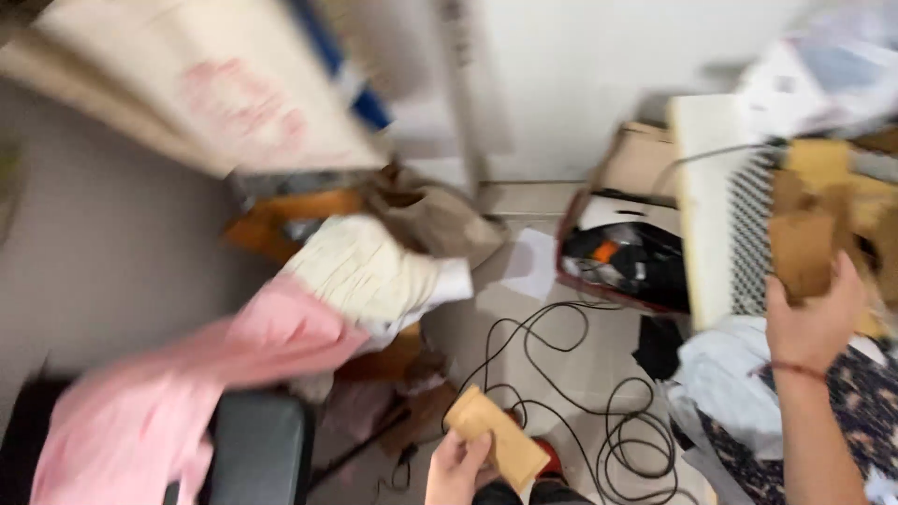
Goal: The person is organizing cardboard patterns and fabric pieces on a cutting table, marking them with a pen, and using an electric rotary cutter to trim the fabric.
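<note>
two hands sorting cardboard scraps in a cluttered room
left hand (458, 468) pinches a cardboard piece (496, 438); right hand (816, 318) grips another scrap (801, 251), likely needing somewhere to go.

A small tan cardboard piece (494, 438) is gripped by the left hand (456, 468); a brown one (802, 251) by the right hand (814, 323). A large beige carton (201, 79) with reddish print is seen far above the left hand.

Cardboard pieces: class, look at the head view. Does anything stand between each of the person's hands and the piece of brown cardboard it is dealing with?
Nothing visible does. The left hand already grips a brown cardboard piece low in the picture, above the black cable on the floor. The right hand grips another cardboard piece beside the white perforated panel.
</note>
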